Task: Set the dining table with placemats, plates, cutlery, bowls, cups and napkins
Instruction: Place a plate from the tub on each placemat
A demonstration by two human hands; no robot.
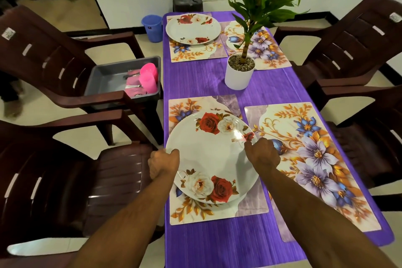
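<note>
Gripping the rose-patterned plate (212, 156) at opposite edges, the left hand (163, 164) curls its fingers round the near-left rim while the right hand (262, 153) pinches the right rim, a two-sided hold that likely serves to centre it. The plate lies over the near-left placemat (182, 213), whether resting or just above it cannot be told. Just to its right the near-right placemat (315, 159) is bare, as is the far-right placemat (267, 50), partly hidden behind the potted plant (239, 72) standing mid-worktop. A second plate (192, 28) already sits on the far-left placemat (191, 52), so two settings seem to lack plates. All four mats lie on the purple worktop (195, 78). On the far-left chair (54, 61) rests a grey tub (104, 80) holding pink cups (148, 79) and cutlery (131, 87), presumably kept within reach for later steps.
</note>
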